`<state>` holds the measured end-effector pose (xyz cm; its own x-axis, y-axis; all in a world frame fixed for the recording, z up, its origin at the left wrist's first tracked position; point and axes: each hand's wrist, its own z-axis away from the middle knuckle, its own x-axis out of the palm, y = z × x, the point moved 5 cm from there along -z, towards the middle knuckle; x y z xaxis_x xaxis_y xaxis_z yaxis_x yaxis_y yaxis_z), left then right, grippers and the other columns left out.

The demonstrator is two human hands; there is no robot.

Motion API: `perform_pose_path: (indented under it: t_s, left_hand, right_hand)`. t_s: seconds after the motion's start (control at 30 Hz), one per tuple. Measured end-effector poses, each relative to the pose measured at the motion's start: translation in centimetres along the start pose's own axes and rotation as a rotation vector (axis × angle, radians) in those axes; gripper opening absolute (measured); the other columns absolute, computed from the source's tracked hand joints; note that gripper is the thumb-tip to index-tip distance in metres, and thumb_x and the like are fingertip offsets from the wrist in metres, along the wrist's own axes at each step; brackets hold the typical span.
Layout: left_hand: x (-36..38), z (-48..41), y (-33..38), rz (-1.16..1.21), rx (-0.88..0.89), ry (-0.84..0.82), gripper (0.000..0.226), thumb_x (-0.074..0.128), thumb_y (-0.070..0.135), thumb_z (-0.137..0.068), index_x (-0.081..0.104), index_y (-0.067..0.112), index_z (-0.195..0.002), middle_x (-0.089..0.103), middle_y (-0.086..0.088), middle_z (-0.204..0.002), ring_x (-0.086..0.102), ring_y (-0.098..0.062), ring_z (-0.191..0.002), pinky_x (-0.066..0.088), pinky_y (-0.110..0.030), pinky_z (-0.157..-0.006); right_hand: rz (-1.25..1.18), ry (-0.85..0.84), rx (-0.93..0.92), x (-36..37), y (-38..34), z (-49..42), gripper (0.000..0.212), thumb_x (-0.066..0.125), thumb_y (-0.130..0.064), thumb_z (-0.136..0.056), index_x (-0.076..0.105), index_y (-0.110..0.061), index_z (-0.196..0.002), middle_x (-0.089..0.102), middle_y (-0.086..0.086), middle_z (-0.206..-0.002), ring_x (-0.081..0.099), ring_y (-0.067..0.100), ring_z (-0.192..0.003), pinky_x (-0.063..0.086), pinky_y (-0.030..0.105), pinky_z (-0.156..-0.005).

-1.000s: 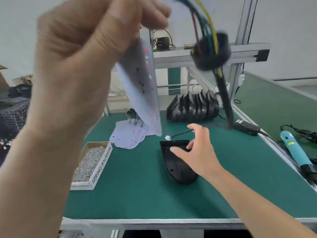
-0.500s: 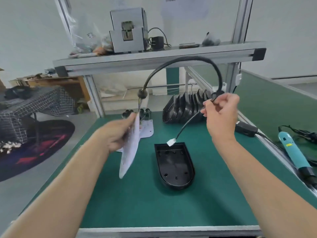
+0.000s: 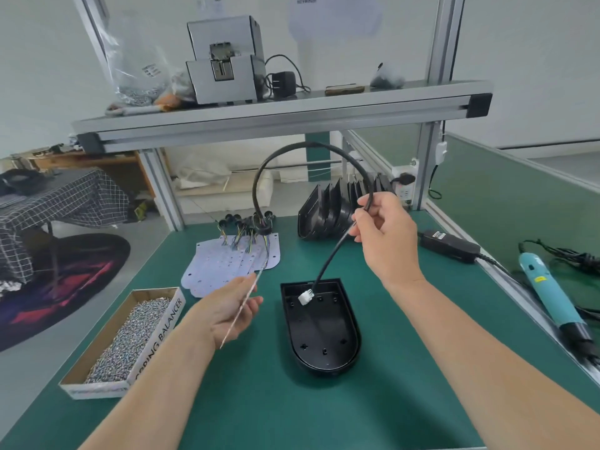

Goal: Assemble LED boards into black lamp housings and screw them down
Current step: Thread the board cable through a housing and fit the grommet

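The green worktop (image 3: 259, 401) ends at a pale front edge along the bottom of the frame and at an aluminium rail running down the right side. Its widest bare stretch is the lower centre, between the two forearms. Overhead, a metal shelf (image 3: 276, 120) crosses the upper half of the frame on upright posts.

A black lamp housing (image 3: 324, 336) lies open side up at centre, its rounded end toward the front edge, with bare worktop on every side of it. The right hand (image 3: 384, 235) is raised above and behind it, fingers curled and pinching a black cable (image 3: 309, 144). The cable arches up under the shelf, and its white connector (image 3: 305, 297) hangs at the housing's far end; whether it touches the floor of the housing I cannot tell. The left hand (image 3: 232, 311), left of the housing, grips an LED board (image 3: 241, 309) turned edge-on, so it shows only as a thin pale line across the palm.

At lower left a cardboard box (image 3: 162, 336) sits close to the worktop's left edge, heaped with small silver screws (image 3: 130, 339). Behind it lies a loose pile of more LED boards (image 3: 220, 264) with coloured wires. A row of spare housings (image 3: 331, 206) stands on edge at the back. A teal electric screwdriver (image 3: 548, 297) lies beyond the right rail, and a black power adapter (image 3: 449, 245) rests near that rail.
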<state>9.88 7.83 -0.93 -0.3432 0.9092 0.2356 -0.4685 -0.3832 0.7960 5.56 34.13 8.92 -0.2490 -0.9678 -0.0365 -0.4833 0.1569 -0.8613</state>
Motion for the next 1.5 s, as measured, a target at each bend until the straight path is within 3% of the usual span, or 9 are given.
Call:
perform_pose_path:
  t_s: [0.17,0.43,0.53,0.7,0.8,0.93,1.07,1.3,1.5]
  left_hand:
    - [0.2,0.3,-0.1,0.118,0.049,-0.029,0.024,0.063,0.021,-0.098,0.064,0.004,-0.080,0.066,-0.004,-0.051,0.063,-0.015,-0.040,0.048,-0.019,-0.035]
    - [-1.9,0.6,-2.4,0.521,-0.129,-0.118,0.032,0.070,0.027,-0.086,0.071,0.005,-0.109,0.075,-0.016,-0.107,0.065,-0.029,-0.113,0.060,-0.049,-0.060]
    - [-1.8,0.5,-3.2,0.557,-0.141,-0.163,0.036,0.059,0.030,-0.097,0.064,0.007,-0.125,0.072,-0.015,-0.116,0.065,-0.032,-0.106,0.048,-0.055,-0.081]
    - [-0.6,1.9,-3.4,0.459,-0.108,-0.309,0.038,0.055,0.012,-0.093,0.061,-0.007,-0.125,0.068,-0.023,-0.125,0.072,-0.034,-0.103,0.059,-0.051,-0.085]
    - [0.0,2.0,-3.6,0.544,-0.070,-0.238,0.046,0.062,-0.002,-0.078,0.062,-0.008,-0.123,0.070,-0.023,-0.120,0.068,-0.030,-0.111,0.059,-0.047,-0.082]
    - [1.6,1.5,-4.0,0.380,-0.007,-0.015,0.031,0.073,0.005,-0.084,0.066,0.007,-0.114,0.073,-0.010,-0.103,0.067,-0.019,-0.088,0.059,-0.029,-0.076]
    - [4.2,1.0,-5.0,0.147,0.013,-0.105,0.032,0.065,0.003,-0.092,0.064,-0.003,-0.124,0.069,-0.022,-0.122,0.065,-0.036,-0.113,0.048,-0.045,-0.105]
    - [4.5,0.9,-6.1,0.022,0.051,-0.277,0.044,0.064,0.002,-0.085,0.060,-0.006,-0.128,0.067,-0.024,-0.126,0.059,-0.040,-0.125,0.039,-0.054,-0.114]
    - [3.7,1.4,-5.3,0.087,0.228,-0.380,0.043,0.069,0.005,-0.082,0.063,-0.007,-0.124,0.067,-0.025,-0.124,0.069,-0.032,-0.105,0.059,-0.044,-0.088]
  right_hand:
    - [0.037,-0.025,-0.045,0.7,-0.1,-0.3,0.021,0.053,-0.005,-0.098,0.057,-0.025,-0.095,0.065,-0.004,-0.083,0.066,0.010,-0.066,0.056,0.024,-0.068]
    - [0.175,-0.229,-0.205,2.8,-1.4,-0.9,0.012,0.055,-0.002,-0.098,0.060,-0.014,-0.099,0.063,-0.002,-0.081,0.065,0.008,-0.064,0.053,0.019,-0.067]
    - [0.222,-0.329,-0.288,4.2,-2.4,-1.1,0.011,0.055,-0.002,-0.098,0.060,-0.011,-0.099,0.062,-0.006,-0.080,0.066,0.008,-0.064,0.050,0.013,-0.066]
    - [0.165,-0.335,-0.232,5.6,-2.4,-1.5,0.009,0.056,0.000,-0.097,0.059,-0.008,-0.094,0.061,-0.008,-0.075,0.067,0.006,-0.060,0.057,0.027,-0.064]
    - [0.069,-0.312,-0.109,5.3,-1.7,-1.9,0.010,0.057,0.000,-0.097,0.060,-0.008,-0.092,0.064,0.001,-0.077,0.069,0.010,-0.060,0.058,0.030,-0.061]
    - [-0.056,-0.319,0.026,5.1,-1.3,-2.3,0.009,0.057,0.002,-0.097,0.061,-0.006,-0.095,0.067,0.012,-0.083,0.069,0.014,-0.062,0.054,0.023,-0.060]
    - [-0.187,-0.362,0.151,5.3,-0.7,-2.1,0.008,0.054,0.002,-0.100,0.057,-0.004,-0.097,0.066,0.010,-0.082,0.070,0.013,-0.065,0.055,0.022,-0.062]
    - [-0.248,-0.439,0.249,4.8,-0.3,-1.5,0.006,0.057,0.002,-0.100,0.057,-0.002,-0.095,0.068,0.013,-0.082,0.073,0.016,-0.070,0.056,0.020,-0.064]
    - [-0.040,-0.461,0.057,2.1,-4.7,-3.2,0.009,0.063,0.005,-0.094,0.058,-0.002,-0.091,0.071,0.022,-0.084,0.076,0.024,-0.075,0.061,0.029,-0.068]
